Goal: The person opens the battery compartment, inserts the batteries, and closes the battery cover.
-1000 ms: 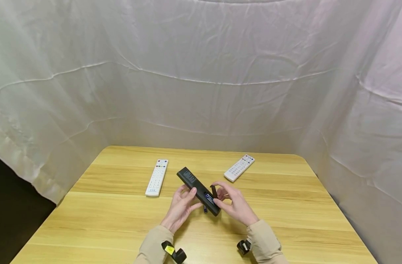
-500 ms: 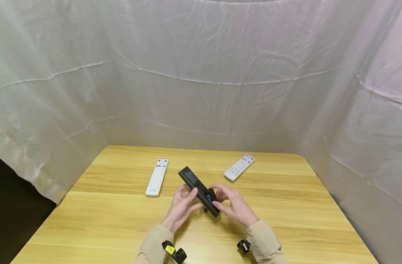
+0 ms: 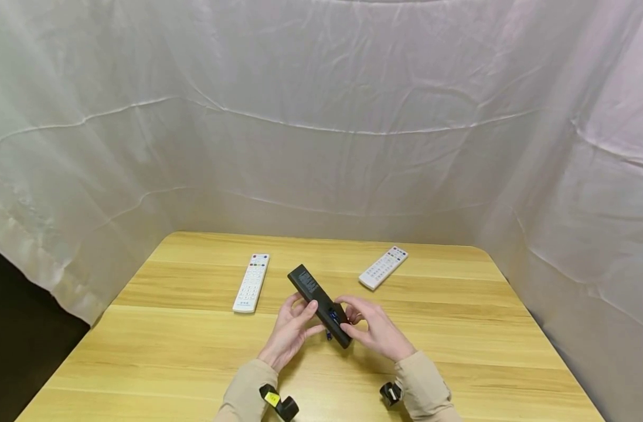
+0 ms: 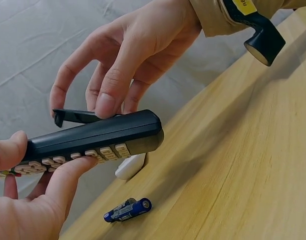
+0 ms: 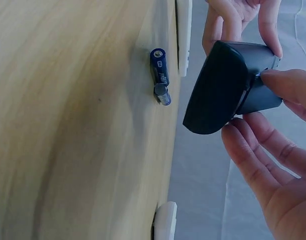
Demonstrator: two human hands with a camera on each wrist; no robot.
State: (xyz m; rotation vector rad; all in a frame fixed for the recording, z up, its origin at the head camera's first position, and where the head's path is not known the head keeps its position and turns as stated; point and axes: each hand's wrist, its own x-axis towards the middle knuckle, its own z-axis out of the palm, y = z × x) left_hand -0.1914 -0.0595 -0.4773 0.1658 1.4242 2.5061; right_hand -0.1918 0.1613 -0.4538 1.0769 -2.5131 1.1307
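Observation:
My left hand (image 3: 289, 334) grips a black remote control (image 3: 306, 286) above the table, its back turned up and its light buttons underneath. Blue shows in the battery compartment (image 3: 334, 316) near the remote's lower end. With thumb and fingers my right hand (image 3: 376, 328) pinches the black battery cover (image 4: 78, 116), which stands tilted over that compartment. The right thumb also lies at the remote's edge. Below the remote, two blue-and-silver batteries (image 4: 130, 210) lie close together on the table; the head view shows only a small part of them.
A white remote control (image 3: 251, 283) lies face up at the left of the wooden table (image 3: 142, 351). Another white remote (image 3: 383, 268) lies slanted at the back right. Pale curtains (image 3: 321, 164) hang behind the table and on both sides.
The battery cover has swung down from nearly upright toward the compartment in my right hand. The black remote has shifted slightly right in my left hand. The white remotes stay put.

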